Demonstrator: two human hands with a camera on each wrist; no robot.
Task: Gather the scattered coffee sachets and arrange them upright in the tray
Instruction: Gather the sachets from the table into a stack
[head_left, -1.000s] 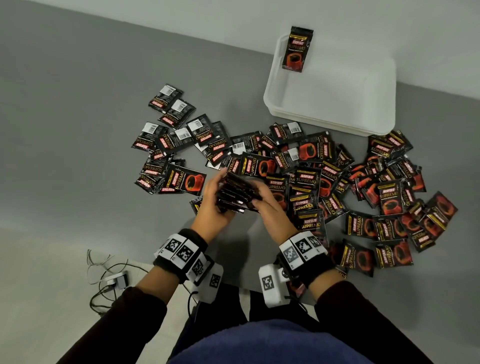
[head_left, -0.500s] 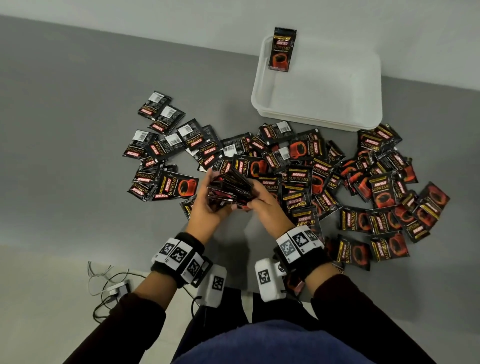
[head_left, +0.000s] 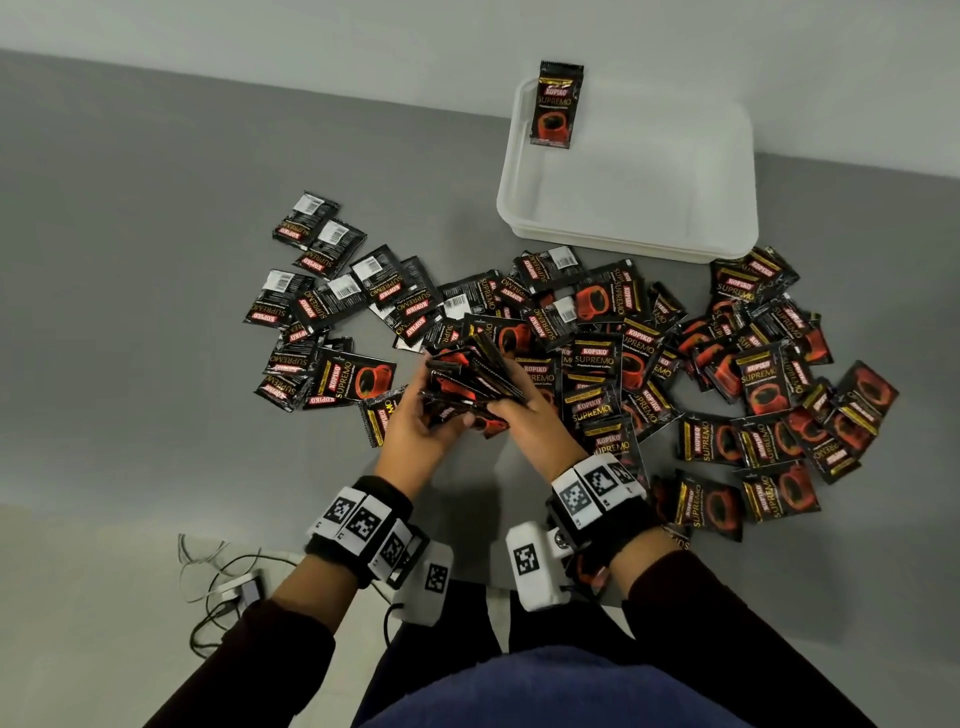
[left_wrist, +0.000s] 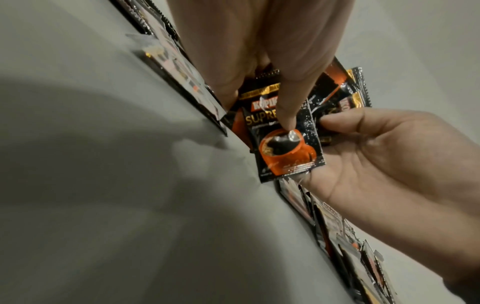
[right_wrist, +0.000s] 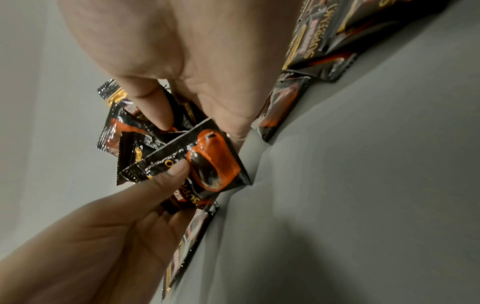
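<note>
Both hands meet over the near edge of the pile: the left hand (head_left: 415, 423) and right hand (head_left: 524, 421) together clasp a bundle (head_left: 470, 382) of coffee sachets, fingers curled round it from either side. In the left wrist view the left thumb presses a sachet face printed with an orange cup. The rest of the sachets (head_left: 649, 358) lie flat and overlapping on the grey table (head_left: 156, 260), spread in a wide band from the left past the hands to the far right, some face down with barcodes up. The white tray (head_left: 623, 234) sits beyond the pile, against the wall; one sachet (head_left: 557, 106) stands upright at its far left corner. Cables (head_left: 218, 587) lie on the floor below the table's near edge.
</note>
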